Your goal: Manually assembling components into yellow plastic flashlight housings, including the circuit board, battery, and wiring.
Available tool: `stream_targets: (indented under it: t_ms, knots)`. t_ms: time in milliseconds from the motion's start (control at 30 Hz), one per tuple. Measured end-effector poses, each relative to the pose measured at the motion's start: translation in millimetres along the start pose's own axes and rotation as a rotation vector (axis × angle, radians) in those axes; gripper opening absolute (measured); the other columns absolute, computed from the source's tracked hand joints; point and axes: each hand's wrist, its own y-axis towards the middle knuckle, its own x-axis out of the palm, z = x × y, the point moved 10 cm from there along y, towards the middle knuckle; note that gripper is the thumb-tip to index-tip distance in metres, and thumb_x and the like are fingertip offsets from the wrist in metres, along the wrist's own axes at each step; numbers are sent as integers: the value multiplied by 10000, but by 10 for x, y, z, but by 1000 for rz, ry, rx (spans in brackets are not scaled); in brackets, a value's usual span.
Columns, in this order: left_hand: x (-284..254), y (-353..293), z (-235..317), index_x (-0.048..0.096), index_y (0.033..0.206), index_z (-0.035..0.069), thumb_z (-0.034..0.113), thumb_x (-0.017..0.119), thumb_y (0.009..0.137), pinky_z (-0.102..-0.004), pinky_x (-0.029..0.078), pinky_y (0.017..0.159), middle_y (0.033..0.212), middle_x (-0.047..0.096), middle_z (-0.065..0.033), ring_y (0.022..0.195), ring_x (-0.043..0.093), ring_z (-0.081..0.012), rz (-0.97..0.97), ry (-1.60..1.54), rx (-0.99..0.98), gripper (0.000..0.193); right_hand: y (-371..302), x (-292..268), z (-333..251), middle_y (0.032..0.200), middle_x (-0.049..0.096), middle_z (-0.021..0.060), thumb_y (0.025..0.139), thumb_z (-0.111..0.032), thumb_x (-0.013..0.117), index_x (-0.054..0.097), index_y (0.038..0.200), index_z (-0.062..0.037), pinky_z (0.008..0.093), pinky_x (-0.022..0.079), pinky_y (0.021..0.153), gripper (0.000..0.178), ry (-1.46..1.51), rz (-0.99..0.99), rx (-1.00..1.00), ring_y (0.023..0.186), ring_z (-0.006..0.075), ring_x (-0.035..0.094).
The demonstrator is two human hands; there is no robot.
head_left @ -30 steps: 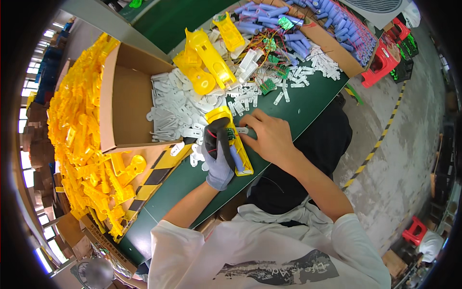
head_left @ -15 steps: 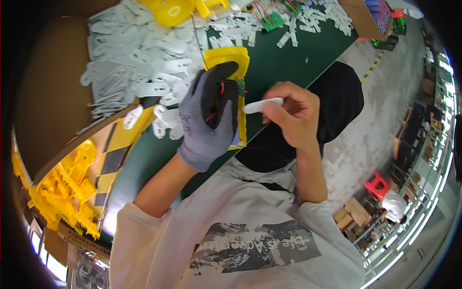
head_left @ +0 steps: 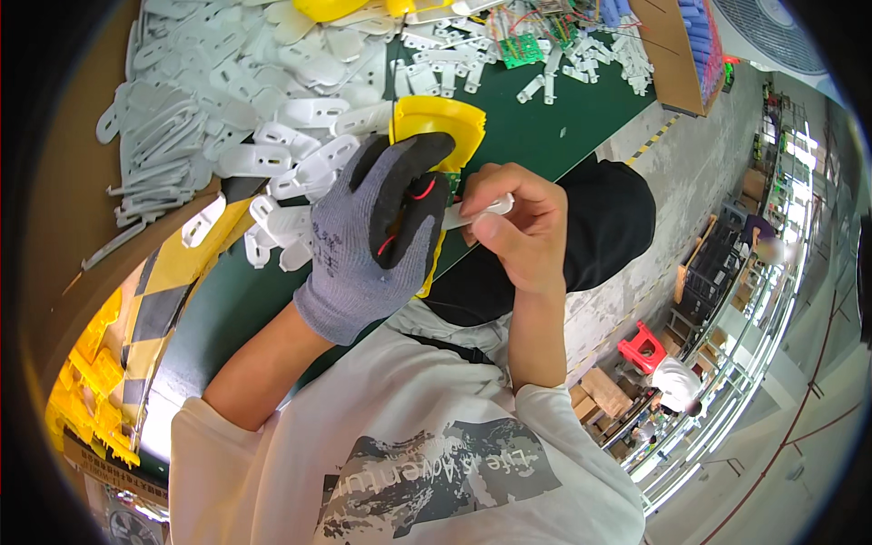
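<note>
My left hand [head_left: 368, 232], in a grey glove with black fingertips, is wrapped round a yellow plastic housing [head_left: 440, 123]. Red wires [head_left: 423, 189] show between the gloved fingers, and a strip of green circuit board [head_left: 453, 182] peeks out on the housing's right side. Most of the housing's inside is hidden behind the glove. My bare right hand [head_left: 522, 222] pinches a flat white plastic piece [head_left: 495, 207] between thumb and fingers. The left end of that piece reaches the housing's right edge; whether it touches cannot be made out.
A large heap of white plastic pieces [head_left: 245, 64] covers the upper left of the green table [head_left: 518, 127]. Small white strips [head_left: 445, 68] and green circuit boards [head_left: 521, 51] lie at the far side. A cardboard box [head_left: 668, 50] stands far right. Yellow parts [head_left: 86, 400] fill a container at lower left.
My right hand has moved left, bringing the white plastic piece up to the housing's side. The left hand keeps its hold on the housing. The whole view has shifted somewhat.
</note>
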Motion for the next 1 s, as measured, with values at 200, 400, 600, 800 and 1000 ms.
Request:
stream_targets:
  t_ms: [200,400,600,800,1000]
  knots:
    - [-19,-15,-43,595,1088,54,25,615,793,-383,490,707,946,610,-151,830,594,-331,31,-68,3,297,-20,-49,60,800,570,20,825,1,675,610,849,27,187,359,561,74,-17,25,53,673,41,484]
    - [-6,-38,-122,596,1046,50,19,611,798,-380,482,682,907,611,-142,795,591,-318,54,-130,-68,251,-9,55,20,815,565,19,830,6,667,579,923,34,182,412,604,131,-142,34,54,700,43,512]
    - [-61,-58,-100,579,1031,52,6,615,791,-376,475,652,881,592,-143,767,582,-320,116,-123,-16,248,-52,-1,47,903,608,67,805,63,663,552,1124,58,241,511,770,338,-11,221,16,785,109,607]
    - [-21,-55,-94,559,1042,58,15,631,772,-379,473,656,899,570,-142,781,576,-323,83,-67,-5,283,-90,35,42,1107,629,160,789,109,650,510,1262,59,280,523,833,495,-36,234,-18,936,167,645]
    - [-16,-48,-102,541,1030,61,8,637,752,-385,468,659,888,547,-135,777,559,-326,80,-50,-14,298,-102,58,5,1083,650,156,755,112,681,592,1187,40,265,531,802,446,-240,250,-43,881,157,659]
